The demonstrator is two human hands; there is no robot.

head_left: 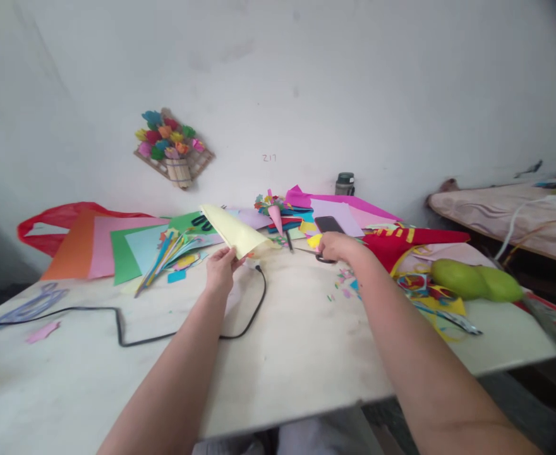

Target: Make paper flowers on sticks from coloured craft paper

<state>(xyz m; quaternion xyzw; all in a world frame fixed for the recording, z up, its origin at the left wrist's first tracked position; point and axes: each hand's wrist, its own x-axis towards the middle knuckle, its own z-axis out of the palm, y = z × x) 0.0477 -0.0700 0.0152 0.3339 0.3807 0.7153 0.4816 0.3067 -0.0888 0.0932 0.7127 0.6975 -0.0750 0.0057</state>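
Observation:
My left hand [222, 268] pinches the lower edge of a pale yellow sheet of paper [237, 234], folded or rolled into a loose cone and lifted above the table. On the right, my right hand [335, 246] is closed at the dark handles of a pair of scissors [324, 258], whose blades point left along the tabletop. A dark phone [328, 224] lies just behind that hand. Between the hands, farther back, is a pink paper cone [275, 219] with small colourful paper flowers at its top. A dark pen [289, 241] lies close to it.
A black cable [164, 338] crosses the white table [287, 354]. Coloured sheets [102, 246] and paper strips [169, 256] spread at left; paper scraps [347, 283], red cloth-like material [382, 246] and green fruit-like objects [472, 280] are at right. A bottle [345, 184] stands by the wall.

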